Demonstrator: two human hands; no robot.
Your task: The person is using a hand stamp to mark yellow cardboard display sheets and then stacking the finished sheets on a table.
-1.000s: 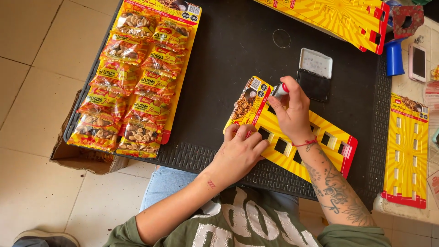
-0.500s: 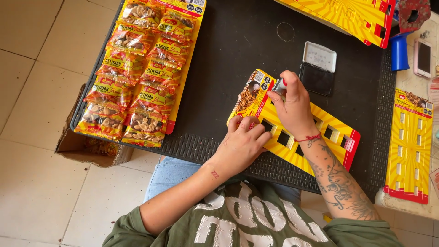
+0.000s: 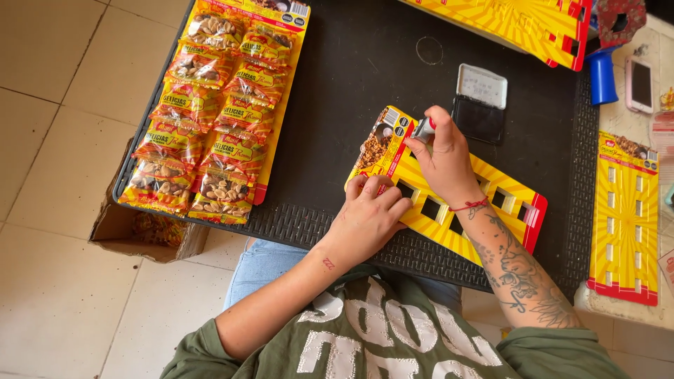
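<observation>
While the left hand (image 3: 368, 210) lies flat, pinning the card (image 3: 449, 193) mid-table | right hand (image 3: 442, 158) grips stamp (image 3: 424, 130) at card's 10 o'clock | ink pad (image 3: 479, 105) at 1 o'clock | best pressed straight down, card held firm.

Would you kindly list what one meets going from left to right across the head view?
Cardboard box → card of snack packets → left hand → right hand → blue cylinder → phone
</observation>
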